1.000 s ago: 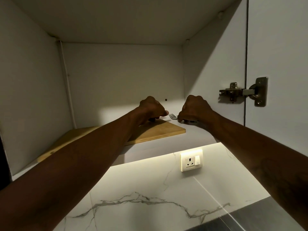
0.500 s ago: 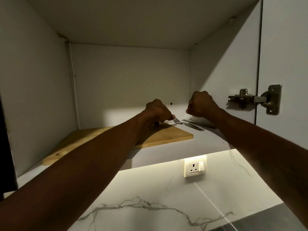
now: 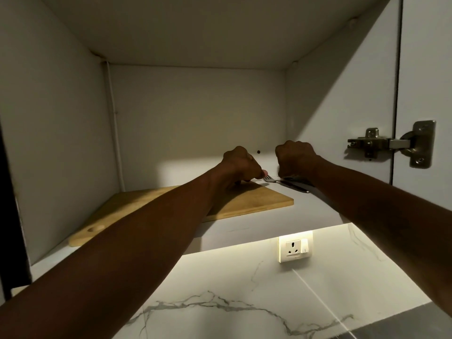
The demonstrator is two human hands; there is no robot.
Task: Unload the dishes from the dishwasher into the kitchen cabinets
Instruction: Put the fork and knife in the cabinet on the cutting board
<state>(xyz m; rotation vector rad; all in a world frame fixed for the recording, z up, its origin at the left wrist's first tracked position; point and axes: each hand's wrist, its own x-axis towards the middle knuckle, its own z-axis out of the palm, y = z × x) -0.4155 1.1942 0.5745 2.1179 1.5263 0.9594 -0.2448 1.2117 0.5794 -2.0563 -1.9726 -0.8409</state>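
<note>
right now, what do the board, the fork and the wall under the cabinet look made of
Cutting board: looks like pale wood, matte, honey colour.
Fork: metal, likely steel, grey with a dull shine.
Wall: white with grey veins and a sheen, marble or a marble-look panel; cannot tell which.

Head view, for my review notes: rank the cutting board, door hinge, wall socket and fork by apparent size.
1. cutting board, largest though partly covered by an arm
2. door hinge
3. wall socket
4. fork, slim and only partly visible, so its rank is unsure
</note>
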